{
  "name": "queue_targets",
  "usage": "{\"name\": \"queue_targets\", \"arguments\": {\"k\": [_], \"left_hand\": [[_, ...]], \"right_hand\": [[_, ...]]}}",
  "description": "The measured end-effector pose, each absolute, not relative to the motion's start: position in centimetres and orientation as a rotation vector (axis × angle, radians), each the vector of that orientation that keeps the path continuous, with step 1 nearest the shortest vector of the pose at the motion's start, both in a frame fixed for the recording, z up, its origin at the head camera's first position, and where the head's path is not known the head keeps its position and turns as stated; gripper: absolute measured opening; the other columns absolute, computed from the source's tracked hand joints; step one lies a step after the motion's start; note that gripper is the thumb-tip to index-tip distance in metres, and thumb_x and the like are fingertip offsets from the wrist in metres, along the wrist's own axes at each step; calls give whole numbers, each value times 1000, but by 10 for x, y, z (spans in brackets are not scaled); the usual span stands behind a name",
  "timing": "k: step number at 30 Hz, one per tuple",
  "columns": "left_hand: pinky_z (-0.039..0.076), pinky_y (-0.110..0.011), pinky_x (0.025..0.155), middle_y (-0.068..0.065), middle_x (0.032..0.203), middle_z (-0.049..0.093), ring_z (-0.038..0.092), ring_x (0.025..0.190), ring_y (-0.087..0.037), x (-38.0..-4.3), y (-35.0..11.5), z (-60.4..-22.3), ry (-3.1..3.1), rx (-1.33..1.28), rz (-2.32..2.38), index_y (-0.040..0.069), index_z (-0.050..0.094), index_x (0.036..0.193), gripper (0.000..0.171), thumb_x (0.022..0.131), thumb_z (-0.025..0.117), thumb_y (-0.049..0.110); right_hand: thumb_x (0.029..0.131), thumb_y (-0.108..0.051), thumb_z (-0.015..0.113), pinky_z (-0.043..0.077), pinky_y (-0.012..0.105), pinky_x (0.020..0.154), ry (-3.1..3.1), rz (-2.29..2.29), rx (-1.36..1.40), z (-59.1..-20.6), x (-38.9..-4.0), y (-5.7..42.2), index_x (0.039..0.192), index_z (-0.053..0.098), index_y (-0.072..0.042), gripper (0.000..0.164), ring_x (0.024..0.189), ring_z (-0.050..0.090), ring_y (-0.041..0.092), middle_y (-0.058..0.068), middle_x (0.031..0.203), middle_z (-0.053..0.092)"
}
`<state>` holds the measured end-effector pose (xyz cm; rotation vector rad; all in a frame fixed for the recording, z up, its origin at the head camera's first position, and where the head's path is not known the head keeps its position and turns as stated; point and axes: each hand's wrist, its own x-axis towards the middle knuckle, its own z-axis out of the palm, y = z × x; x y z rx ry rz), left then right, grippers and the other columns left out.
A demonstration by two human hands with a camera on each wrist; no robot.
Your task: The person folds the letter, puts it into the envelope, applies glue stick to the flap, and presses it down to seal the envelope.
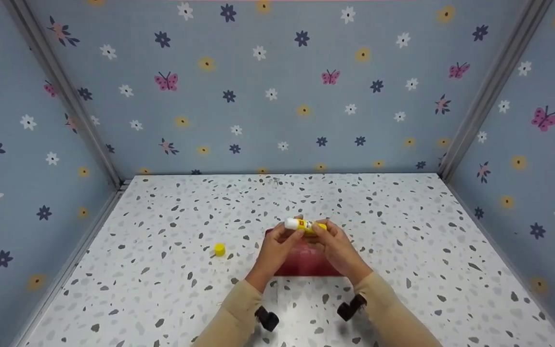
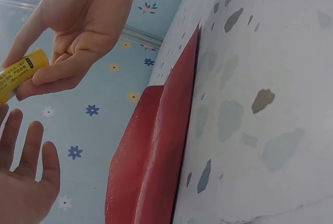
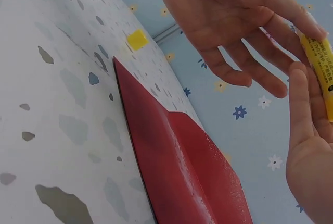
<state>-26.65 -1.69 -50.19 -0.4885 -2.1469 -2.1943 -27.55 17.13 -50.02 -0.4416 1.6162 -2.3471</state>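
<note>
A yellow glue stick point(image 1: 304, 225) with a white end pointing left is held level between both hands, above a red sheet. My left hand point(image 1: 273, 248) pinches it near the white end with thumb and finger. At the yellow end, my right hand point(image 1: 339, 246) grips it between thumb and fingers. Below lies the folded red paper point(image 1: 306, 260), partly hidden by the hands. In the right wrist view the paper point(image 3: 156, 135) has a raised flap with whitish streaks along the fold. The glue stick point(image 2: 23, 73) shows dark print in the left wrist view.
A small yellow cap point(image 1: 219, 249) stands on the speckled white table point(image 1: 162, 289), left of the hands. Blue flowered panels point(image 1: 277, 86) rise at the back and both sides, with grey metal posts point(image 1: 65, 91) at the corners.
</note>
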Motion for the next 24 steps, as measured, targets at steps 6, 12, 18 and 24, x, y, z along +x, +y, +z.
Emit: {"name": "queue_targets", "arguments": {"k": [6, 12, 18, 24], "left_hand": [[41, -43, 108, -8, 134, 63, 60, 119, -23, -265, -22, -499, -1991, -565, -2446, 8, 55, 143, 44, 103, 59, 26], [32, -47, 113, -5, 142, 57, 52, 130, -23, -264, -26, -493, -1927, -645, -2545, 11, 48, 149, 49, 105, 53, 32], [31, -47, 114, -6, 145, 54, 49, 133, -26, -264, -28, -491, -1934, -737, -2586, 12, 43, 151, 49, 108, 46, 34], [37, -42, 112, -15, 144, 54, 47, 134, -35, -266, -27, -489, -1811, -752, -2708, 2, 41, 151, 49, 109, 45, 27]], "right_hand": [[107, -39, 47, 55, 34, 85, 1615, -2241, -499, -501, -273, 173, 119, 56, -5, 37, 90, 63, 23, 16, 109, 65], [105, -55, 36, 55, 35, 78, 1659, -2038, -510, -503, -269, 173, 125, 54, 9, 69, 83, 61, 22, 18, 100, 64], [110, -45, 28, 55, 33, 79, 1621, -1945, -568, -504, -262, 171, 124, 57, 8, 62, 84, 63, 19, 12, 99, 67], [110, -40, 32, 53, 33, 83, 1596, -2021, -617, -506, -263, 172, 118, 60, 0, 50, 88, 61, 18, 10, 101, 65]]}}
